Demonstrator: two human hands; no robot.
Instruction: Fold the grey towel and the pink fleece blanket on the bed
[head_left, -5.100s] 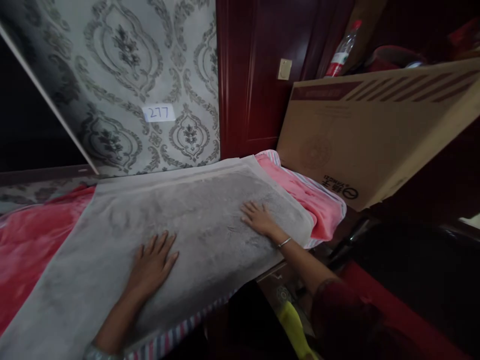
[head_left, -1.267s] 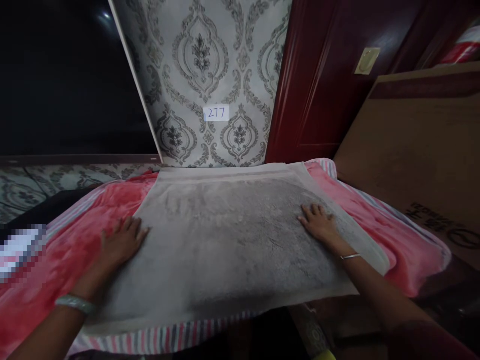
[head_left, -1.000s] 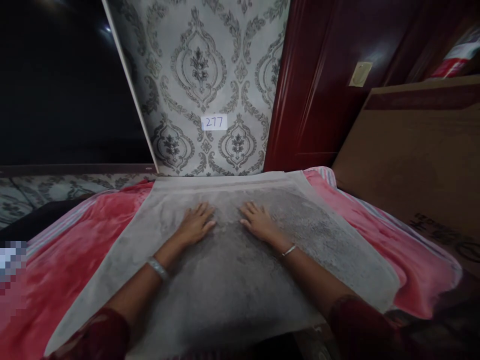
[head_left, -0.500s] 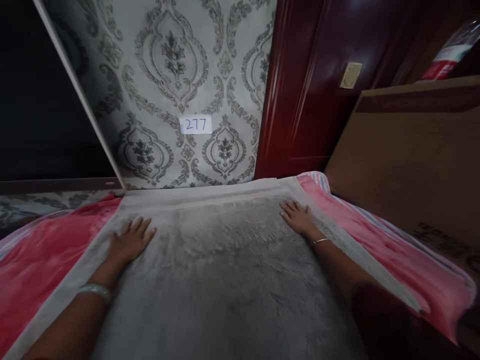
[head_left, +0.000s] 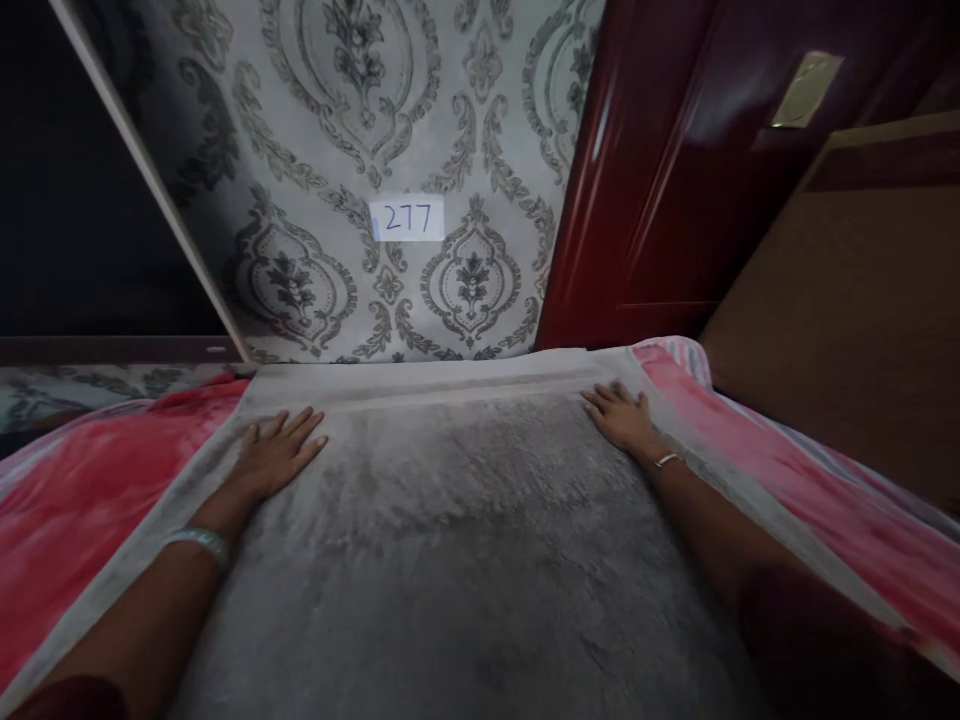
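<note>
"What's closest?"
"The grey cloth (head_left: pixel 465 560), spread over a pink blanket (head_left: pixel 82 500) that shows at both sides."
"And the hands?"
"Both lie palm down toward its far edge. The left hand (head_left: pixel 274 458) is near the left side, a bangle (head_left: pixel 199 540) on its wrist; the right hand (head_left: pixel 627 422) is near the right. Fingers apart on both."
"Pressing hard?"
"Too dim to tell."
"Beyond?"
"A box (head_left: pixel 847 300) and red panel (head_left: pixel 675 230) at right, a screen (head_left: pixel 82 220) at left, a card (head_left: pixel 407 218) reading 277 on the wall (head_left: pixel 420 120)."
</note>
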